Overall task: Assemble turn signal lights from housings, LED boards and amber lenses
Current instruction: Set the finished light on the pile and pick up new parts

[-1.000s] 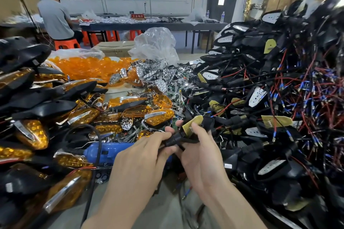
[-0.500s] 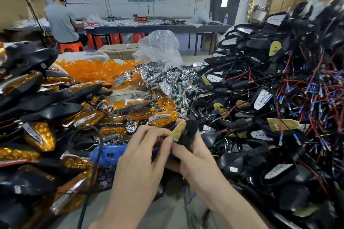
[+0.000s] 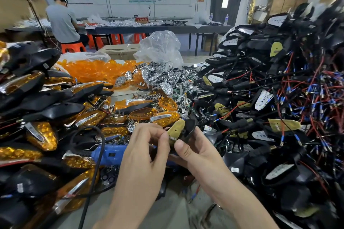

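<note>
Just right of the blue plastic-bodied tool (image 3: 109,153), the black teardrop plastic housing (image 3: 190,126) now shows its yellowish tapered LED board (image 3: 176,129) face-up, the left hand (image 3: 143,154) pinching the board's edge, the right hand (image 3: 195,152) clamped round the shell, so seating the board seems under way.

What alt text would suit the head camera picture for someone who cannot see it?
The left hand pinches a yellowish board in a black housing held by the right hand. Finished amber lights pile up left, wired housings right, loose amber lenses behind.
</note>
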The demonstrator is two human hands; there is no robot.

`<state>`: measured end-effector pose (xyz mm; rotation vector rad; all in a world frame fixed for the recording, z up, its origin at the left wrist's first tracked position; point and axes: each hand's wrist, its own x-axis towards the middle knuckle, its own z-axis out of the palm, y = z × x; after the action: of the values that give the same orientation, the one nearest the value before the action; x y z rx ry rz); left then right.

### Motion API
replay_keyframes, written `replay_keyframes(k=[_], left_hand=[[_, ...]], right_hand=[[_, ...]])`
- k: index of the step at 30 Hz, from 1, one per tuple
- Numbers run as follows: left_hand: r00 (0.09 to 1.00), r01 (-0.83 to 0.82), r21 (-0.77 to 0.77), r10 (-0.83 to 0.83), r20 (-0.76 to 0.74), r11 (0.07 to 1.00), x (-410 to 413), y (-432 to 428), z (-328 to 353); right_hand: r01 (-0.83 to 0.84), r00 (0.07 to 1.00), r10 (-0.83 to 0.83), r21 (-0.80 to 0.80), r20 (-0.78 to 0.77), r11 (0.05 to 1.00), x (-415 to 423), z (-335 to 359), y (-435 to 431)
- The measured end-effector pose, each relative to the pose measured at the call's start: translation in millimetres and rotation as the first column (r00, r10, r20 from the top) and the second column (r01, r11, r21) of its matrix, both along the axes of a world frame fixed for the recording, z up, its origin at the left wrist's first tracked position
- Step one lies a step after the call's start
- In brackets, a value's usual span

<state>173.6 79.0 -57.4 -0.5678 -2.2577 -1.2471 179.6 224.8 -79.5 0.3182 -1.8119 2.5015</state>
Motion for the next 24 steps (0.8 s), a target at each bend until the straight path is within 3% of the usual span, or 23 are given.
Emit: replay_keyframes(k=[5, 11, 16, 24], left_hand=[[0.982, -0.042, -0.134, 0.016, -0.187, 0.99, -3, -2, -2], [0.976, 0.079, -0.19, -0.114, -0.184, 0.979, 0, -5, -2], [0.972, 0.097, -0.238, -0.143, -0.186, 0.966, 1, -1, -6], [0.956, 0.091, -0.382, -0.188, -0.224, 0.92, 1, 1, -11]], right_hand=[[0.005, 1.0, -0.005, -0.046, 0.001, 0.999, 1, 1, -2], [-0.007, 1.0, 0.007, -0.073, 0.004, 0.997, 4, 4, -3], [-0.046, 0.995, 0.066, -0.244, 0.075, 0.969, 2, 6, -2], [0.144, 0.977, -0.099, -0.243, 0.188, 0.959, 1, 0, -5]])
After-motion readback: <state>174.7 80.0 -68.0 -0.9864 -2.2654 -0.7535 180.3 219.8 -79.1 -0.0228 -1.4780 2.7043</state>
